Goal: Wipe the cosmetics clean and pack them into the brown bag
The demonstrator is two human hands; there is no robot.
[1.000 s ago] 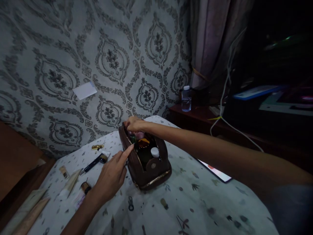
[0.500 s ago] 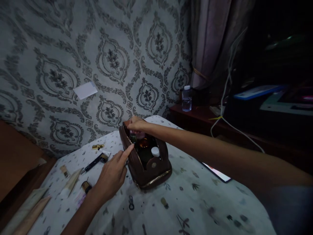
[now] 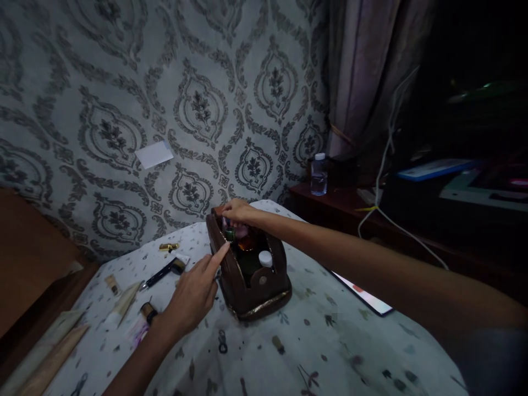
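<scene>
A brown zip-up toiletry bag (image 3: 256, 302) stands unzipped on the patterned cloth. Inside it are a white-capped container (image 3: 265, 258), an amber item (image 3: 247, 243) and a green item (image 3: 230, 235). My left hand (image 3: 192, 294) is at the bag's near left side, its index finger stretched out to touch the zip edge and the other fingers bent. My right hand (image 3: 238, 212) reaches into the far end of the bag with closed fingers. What they pinch is too dark and hidden to name.
Left of the bag lie a gold tube (image 3: 169, 247), a black-handled item (image 3: 160, 273), a cream tube (image 3: 124, 303) and a black-and-gold cap (image 3: 148, 312). A lit phone (image 3: 367, 294) lies under my right forearm. A water bottle (image 3: 318, 175) and white cable (image 3: 377, 181) are further right.
The view has tilted and shifted slightly, so everything sits a little lower and to the right. My right hand remains in the bag's far end; my left finger still touches its edge.
</scene>
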